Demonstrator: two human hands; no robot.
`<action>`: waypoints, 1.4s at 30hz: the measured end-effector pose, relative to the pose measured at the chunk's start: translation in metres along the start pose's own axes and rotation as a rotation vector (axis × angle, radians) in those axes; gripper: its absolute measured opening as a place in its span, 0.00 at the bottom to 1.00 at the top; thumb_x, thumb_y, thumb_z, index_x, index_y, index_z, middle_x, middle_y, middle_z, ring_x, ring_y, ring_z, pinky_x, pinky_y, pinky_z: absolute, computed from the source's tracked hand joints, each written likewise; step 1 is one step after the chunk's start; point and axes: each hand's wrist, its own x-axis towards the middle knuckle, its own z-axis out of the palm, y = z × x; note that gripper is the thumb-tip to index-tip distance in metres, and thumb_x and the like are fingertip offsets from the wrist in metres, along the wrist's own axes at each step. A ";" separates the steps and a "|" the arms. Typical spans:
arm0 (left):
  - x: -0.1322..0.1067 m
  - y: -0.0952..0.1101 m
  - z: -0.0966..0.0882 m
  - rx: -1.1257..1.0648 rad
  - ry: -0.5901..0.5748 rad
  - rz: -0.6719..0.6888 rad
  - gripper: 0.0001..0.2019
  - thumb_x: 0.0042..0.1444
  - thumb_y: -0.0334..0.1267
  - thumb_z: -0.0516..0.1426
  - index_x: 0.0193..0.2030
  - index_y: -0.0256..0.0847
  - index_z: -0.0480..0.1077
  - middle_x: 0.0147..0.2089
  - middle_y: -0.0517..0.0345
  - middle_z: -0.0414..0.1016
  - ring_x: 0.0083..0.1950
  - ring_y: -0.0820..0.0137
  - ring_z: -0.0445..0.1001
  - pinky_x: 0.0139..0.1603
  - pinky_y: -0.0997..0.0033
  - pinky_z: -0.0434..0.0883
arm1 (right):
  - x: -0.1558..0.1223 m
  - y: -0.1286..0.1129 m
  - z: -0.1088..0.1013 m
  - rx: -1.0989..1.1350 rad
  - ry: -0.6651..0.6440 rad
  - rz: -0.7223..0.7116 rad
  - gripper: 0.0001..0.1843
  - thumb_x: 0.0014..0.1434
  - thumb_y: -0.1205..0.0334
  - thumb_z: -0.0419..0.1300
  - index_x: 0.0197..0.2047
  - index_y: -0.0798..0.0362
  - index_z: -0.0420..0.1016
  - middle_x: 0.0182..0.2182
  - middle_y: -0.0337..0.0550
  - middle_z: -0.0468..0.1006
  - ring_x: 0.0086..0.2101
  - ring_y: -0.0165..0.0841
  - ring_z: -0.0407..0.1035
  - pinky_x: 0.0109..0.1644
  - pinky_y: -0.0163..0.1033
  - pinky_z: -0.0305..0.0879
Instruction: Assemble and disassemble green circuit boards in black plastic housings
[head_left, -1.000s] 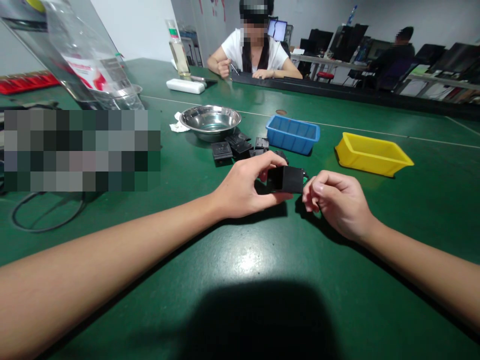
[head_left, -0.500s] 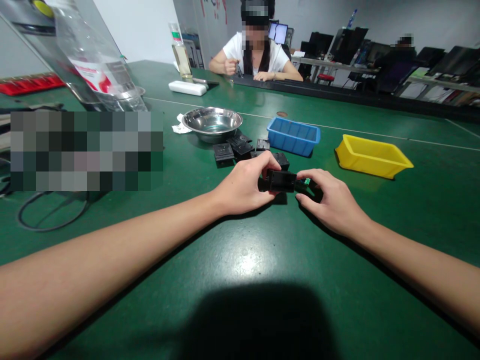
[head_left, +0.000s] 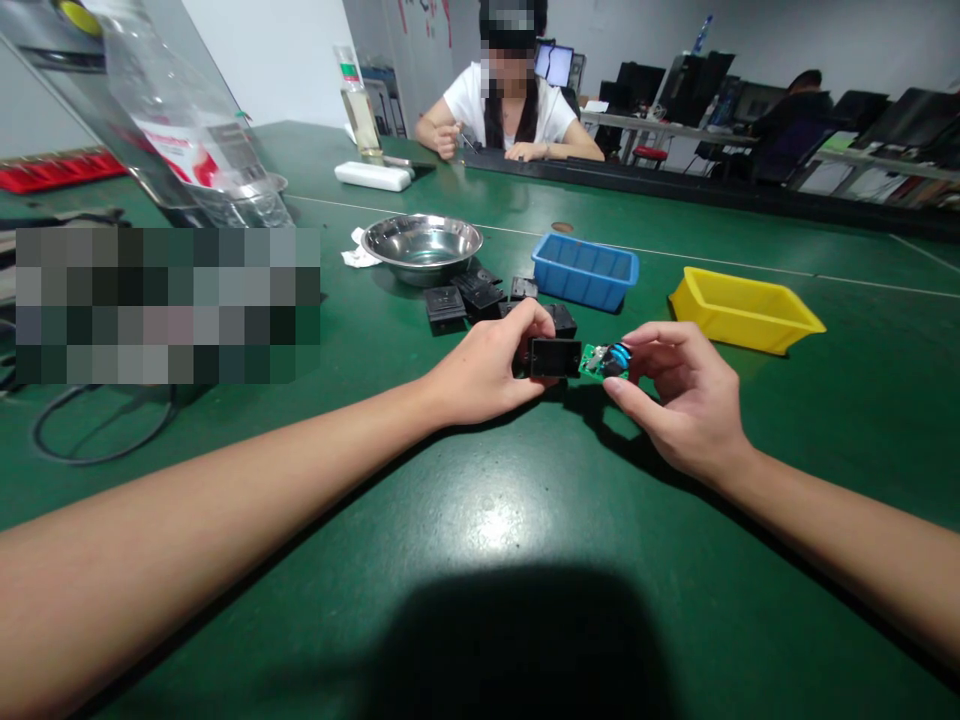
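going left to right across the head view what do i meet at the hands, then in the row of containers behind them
At the hands: left hand, black case, green board, right hand. Behind: bowl, blue bin, yellow bin.

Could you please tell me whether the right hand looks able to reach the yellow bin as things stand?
Probably yes: the yellow bin stands just beyond the right hand with nothing visible between them, though that hand appears to hold the green circuit board.
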 end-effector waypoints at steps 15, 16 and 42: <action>0.000 0.002 0.000 0.069 -0.032 0.000 0.17 0.54 0.48 0.65 0.42 0.39 0.68 0.37 0.58 0.76 0.35 0.68 0.74 0.36 0.71 0.66 | 0.001 -0.006 0.001 0.202 -0.015 0.181 0.17 0.60 0.46 0.69 0.45 0.45 0.72 0.33 0.41 0.82 0.26 0.35 0.74 0.30 0.42 0.72; 0.000 0.002 0.000 0.076 -0.030 -0.006 0.18 0.54 0.51 0.66 0.41 0.39 0.70 0.36 0.57 0.77 0.35 0.67 0.74 0.36 0.70 0.66 | 0.001 -0.006 0.001 0.207 -0.017 0.185 0.18 0.60 0.45 0.69 0.45 0.45 0.72 0.33 0.41 0.82 0.26 0.35 0.74 0.29 0.42 0.71; 0.000 -0.002 0.000 0.091 -0.064 0.009 0.18 0.61 0.40 0.57 0.55 0.34 0.75 0.51 0.48 0.81 0.48 0.62 0.78 0.54 0.61 0.72 | 0.007 0.006 0.001 0.272 -0.018 0.224 0.17 0.60 0.48 0.70 0.46 0.47 0.74 0.28 0.37 0.81 0.26 0.31 0.74 0.26 0.35 0.68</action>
